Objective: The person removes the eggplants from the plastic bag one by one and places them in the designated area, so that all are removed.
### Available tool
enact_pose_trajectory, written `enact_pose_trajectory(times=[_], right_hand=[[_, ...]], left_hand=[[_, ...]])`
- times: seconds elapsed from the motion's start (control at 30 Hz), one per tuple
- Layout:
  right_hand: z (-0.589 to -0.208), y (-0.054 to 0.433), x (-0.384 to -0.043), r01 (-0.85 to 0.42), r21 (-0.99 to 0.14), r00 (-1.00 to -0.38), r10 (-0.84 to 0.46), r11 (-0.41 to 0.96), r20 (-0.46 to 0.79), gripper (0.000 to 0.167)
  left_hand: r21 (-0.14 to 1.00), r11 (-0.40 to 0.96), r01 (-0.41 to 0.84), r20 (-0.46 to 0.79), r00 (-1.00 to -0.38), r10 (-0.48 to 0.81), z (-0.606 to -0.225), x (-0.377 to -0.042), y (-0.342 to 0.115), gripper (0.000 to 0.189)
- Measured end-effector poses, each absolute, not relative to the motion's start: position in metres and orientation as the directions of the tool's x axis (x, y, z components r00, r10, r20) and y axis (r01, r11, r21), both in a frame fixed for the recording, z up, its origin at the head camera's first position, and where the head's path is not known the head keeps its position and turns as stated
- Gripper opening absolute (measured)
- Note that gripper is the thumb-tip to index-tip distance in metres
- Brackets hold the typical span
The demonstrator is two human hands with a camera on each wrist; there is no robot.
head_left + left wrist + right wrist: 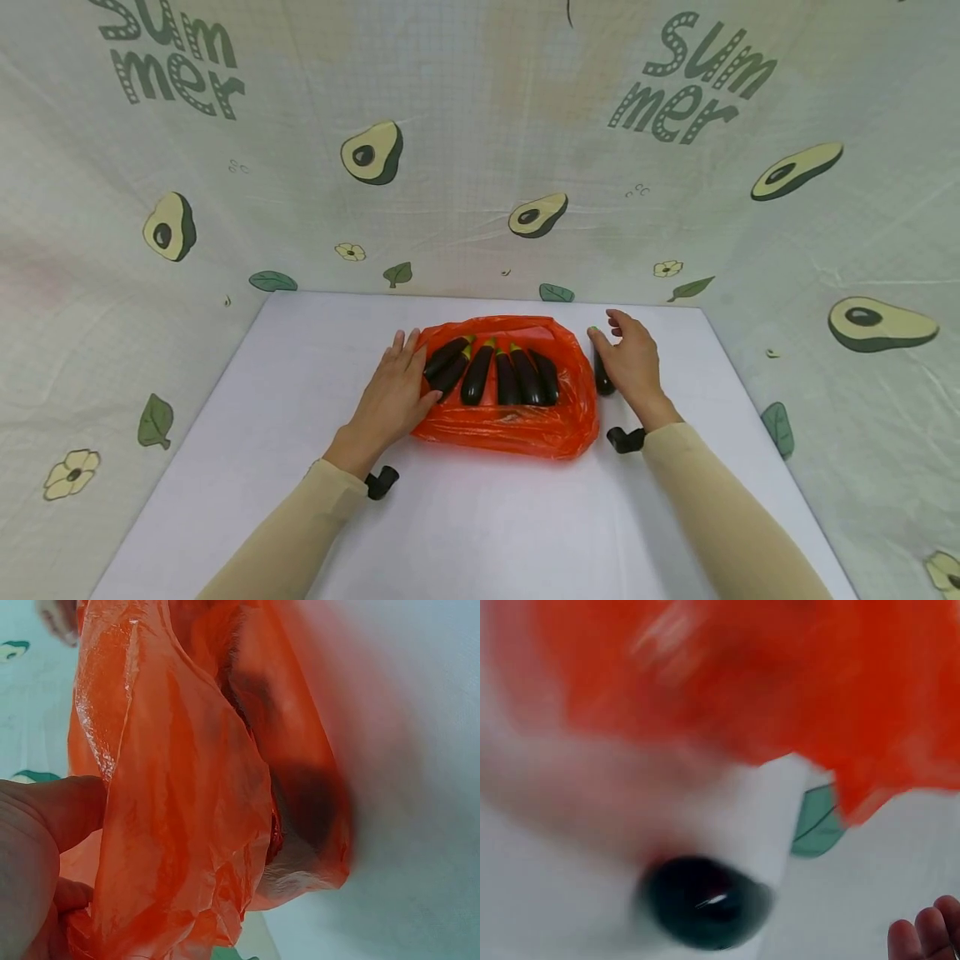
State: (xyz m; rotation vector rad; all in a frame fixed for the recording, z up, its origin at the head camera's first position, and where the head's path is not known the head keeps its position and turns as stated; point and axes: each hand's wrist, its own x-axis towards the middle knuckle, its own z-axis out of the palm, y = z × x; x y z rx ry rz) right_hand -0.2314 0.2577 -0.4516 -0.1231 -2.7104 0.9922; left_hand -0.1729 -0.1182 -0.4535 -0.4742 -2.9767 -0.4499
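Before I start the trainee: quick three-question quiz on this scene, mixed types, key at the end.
1. Multiple choice: the single glossy dark-purple eggplant outside the crinkled, translucent red plastic bag lies:
A) beyond the bag's far edge
B) at the bag's left end
C) at the bag's right end
2. Fill in: the hand touching the bag at its left end is the person's ____ hand.
3. True or false: the bag is tied shut.

Key:
1. C, by the right hand.
2. Left; the left wrist view shows that hand's thumb on the plastic.
3. False; it lies open, with several dark-purple eggplants showing inside.
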Motion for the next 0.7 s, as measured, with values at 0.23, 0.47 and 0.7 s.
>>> enact_pose_trajectory(times=[0.23, 0.47, 0.7], right_hand=[[-0.426, 0.213, -0.213, -0.198, -0.649, -0.936, 0.056, 0.735, 0.349, 0.052], [-0.430, 0.172, -0.200, -0.296, -0.618, -0.931, -0.075, 0.728, 0.358, 0.053], [-0.452, 0.149, -0.195, -0.188, -0.643, -0.982, -0.135, 0.743, 0.131, 0.059]], left_hand=[[0.274, 0.902, 0.334, 0.157, -0.941, 0.301, -0.454, -0.173, -0.117, 0.083], [0.282, 0.904, 0.321, 0.144, -0.946, 0.292, -0.452, -0.174, -0.117, 0.084], [0.290, 0.907, 0.307, 0.135, -0.951, 0.279, -0.451, -0.174, -0.118, 0.084]])
